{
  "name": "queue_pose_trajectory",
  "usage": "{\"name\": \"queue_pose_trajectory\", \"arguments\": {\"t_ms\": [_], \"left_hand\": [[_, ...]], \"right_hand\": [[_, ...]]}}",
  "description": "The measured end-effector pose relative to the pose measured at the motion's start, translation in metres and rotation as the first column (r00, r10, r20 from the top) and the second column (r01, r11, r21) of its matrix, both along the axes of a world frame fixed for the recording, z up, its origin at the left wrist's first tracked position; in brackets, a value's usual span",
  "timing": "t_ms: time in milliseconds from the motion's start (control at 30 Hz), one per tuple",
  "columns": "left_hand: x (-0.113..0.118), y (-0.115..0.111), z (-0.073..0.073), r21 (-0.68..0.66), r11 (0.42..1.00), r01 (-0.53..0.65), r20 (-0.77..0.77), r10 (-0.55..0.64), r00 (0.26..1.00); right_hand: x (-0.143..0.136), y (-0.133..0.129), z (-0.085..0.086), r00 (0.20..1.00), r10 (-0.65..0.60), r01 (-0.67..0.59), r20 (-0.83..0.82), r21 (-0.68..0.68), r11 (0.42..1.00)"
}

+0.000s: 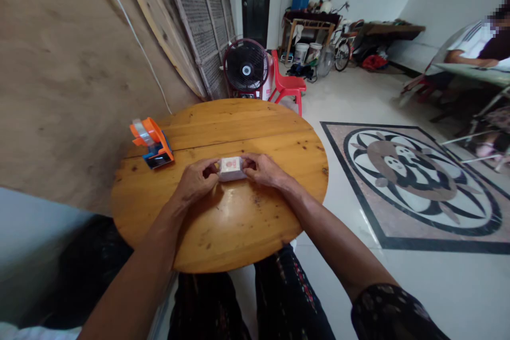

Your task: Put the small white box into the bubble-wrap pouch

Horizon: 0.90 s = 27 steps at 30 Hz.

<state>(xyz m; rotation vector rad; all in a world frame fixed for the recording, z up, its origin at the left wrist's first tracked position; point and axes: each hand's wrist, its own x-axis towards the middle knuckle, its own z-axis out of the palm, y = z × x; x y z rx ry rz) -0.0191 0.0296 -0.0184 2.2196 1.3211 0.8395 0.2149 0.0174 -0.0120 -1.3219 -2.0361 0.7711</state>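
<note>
A small whitish box-shaped pack point(231, 169) with a reddish print on top rests on, or just above, the round wooden table point(223, 228). At its left end my left hand point(197, 178) grips it, thumb and fingers curled in a pinch. My right hand point(263, 169) pinches the opposite end in the same way. The pack's two ends are partly hidden by my fingers. Farther left on the tabletop stands an orange and blue tape dispenser point(153, 143) with a roll of clear tape; neither hand touches it.
A black fan point(246, 68) and a red plastic chair point(287, 82) stand beyond the table's far edge. A brown wall point(71, 74) borders the left side. At far right a person point(470, 48) sits at another table point(478, 71). A panda floor design point(418, 170) lies to the right.
</note>
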Motion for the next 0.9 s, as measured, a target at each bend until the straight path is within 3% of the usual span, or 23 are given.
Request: {"name": "queue_pose_trajectory", "arguments": {"t_ms": [200,467,700,767,900], "left_hand": [[0.004,0.000,0.001,0.046,0.998,0.050,-0.111,-0.045,0.993],[0.007,0.000,0.002,0.087,0.994,0.067,-0.101,-0.058,0.993],[0.001,0.001,0.000,-0.045,0.999,-0.005,0.033,0.006,0.999],[0.000,0.001,0.001,-0.045,0.998,0.042,-0.005,-0.042,0.999],[0.000,0.000,0.004,-0.001,0.996,0.090,-0.089,-0.090,0.992]], "right_hand": [[-0.001,0.002,-0.002,1.000,0.009,-0.009,0.028,0.011,1.000],[-0.002,0.003,-0.003,0.999,0.043,-0.042,-0.022,0.033,0.999],[0.007,0.010,-0.009,0.981,-0.130,0.122,-0.142,-0.063,0.991],[0.008,0.009,-0.008,0.985,-0.096,0.084,-0.142,-0.089,0.992],[0.006,0.003,-0.002,0.990,0.094,-0.103,-0.109,-0.077,0.992]]}}
